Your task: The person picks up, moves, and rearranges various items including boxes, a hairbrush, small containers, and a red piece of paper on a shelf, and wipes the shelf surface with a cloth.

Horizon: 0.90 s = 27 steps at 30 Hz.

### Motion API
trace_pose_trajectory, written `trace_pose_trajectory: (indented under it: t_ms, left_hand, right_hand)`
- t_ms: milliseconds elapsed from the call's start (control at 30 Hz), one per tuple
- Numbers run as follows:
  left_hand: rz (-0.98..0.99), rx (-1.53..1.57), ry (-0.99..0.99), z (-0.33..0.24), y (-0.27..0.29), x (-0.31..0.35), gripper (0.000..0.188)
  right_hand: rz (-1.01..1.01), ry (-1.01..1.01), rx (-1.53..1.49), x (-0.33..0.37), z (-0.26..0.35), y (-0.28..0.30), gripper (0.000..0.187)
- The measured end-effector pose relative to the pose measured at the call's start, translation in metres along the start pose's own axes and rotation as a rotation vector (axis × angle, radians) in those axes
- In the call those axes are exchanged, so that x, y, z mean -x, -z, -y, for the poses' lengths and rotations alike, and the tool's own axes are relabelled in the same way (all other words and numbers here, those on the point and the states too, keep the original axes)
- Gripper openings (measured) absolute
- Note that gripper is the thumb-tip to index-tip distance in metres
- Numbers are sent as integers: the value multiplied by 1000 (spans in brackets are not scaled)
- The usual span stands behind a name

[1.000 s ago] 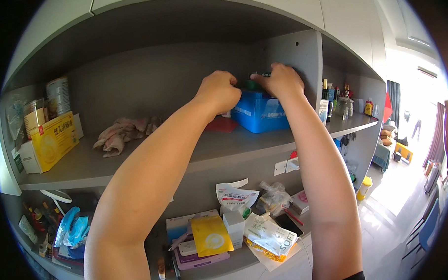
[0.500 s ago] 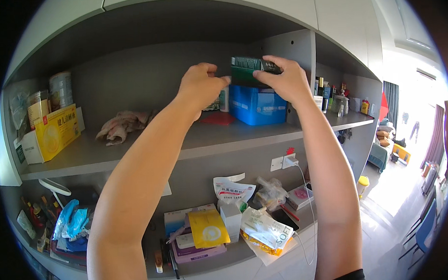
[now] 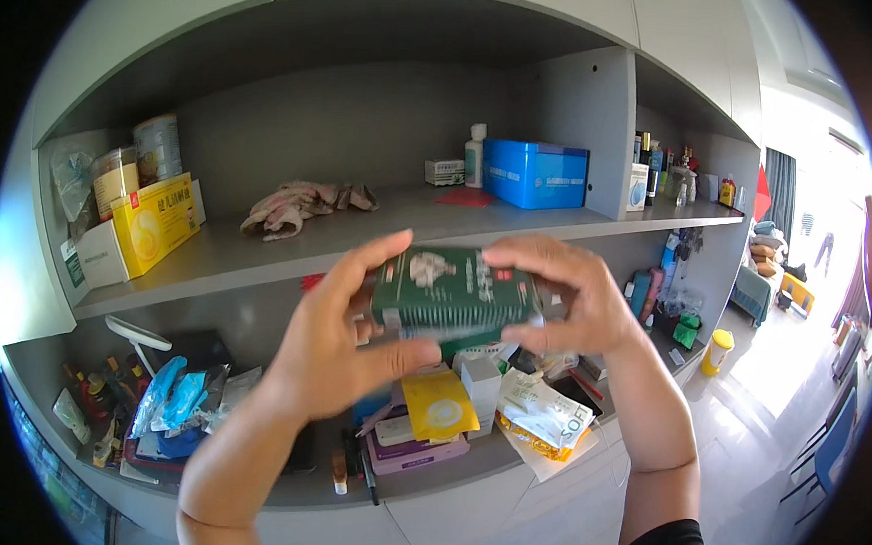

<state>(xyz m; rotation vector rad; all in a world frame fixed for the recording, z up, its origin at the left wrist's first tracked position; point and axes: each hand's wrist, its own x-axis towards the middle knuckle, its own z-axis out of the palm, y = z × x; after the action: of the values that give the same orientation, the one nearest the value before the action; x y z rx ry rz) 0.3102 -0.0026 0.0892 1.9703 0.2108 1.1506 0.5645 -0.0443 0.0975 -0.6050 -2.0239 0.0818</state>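
Our left hand and right hand pinch a dark-green rectangular printed cardboard box from its two ends, thumbs low, fingers bent over the upper edges; some fingertips are hidden. We judge it light and fairly stiff along its folds, though the broad faces would dent if squeezed, and the smooth print may slip a little. The short ends and corners suit our grip best. It hangs in front of the grey wooden shelf, where a bright-blue lidded plastic box stands, well apart from our hands.
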Motion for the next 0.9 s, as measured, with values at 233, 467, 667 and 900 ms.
trace_pose_trajectory:
  t_ms: [233,467,667,900]
  left_hand:
    - [-151,274,-30,76,-36,99,79]
    - [-380,389,193,152,-53,165,78]
    - [-411,115,368,181,-57,192,82]
    - [-494,-73,490,186,-69,198,71]
  right_hand:
    - [122,-97,-142,64,-18,-74,61]
    - [159,-379,-539,134,-62,-147,69]
    - [131,-466,-598,160,-74,-177,75]
    - [-74,-598,-786,187,-81,-211,83]
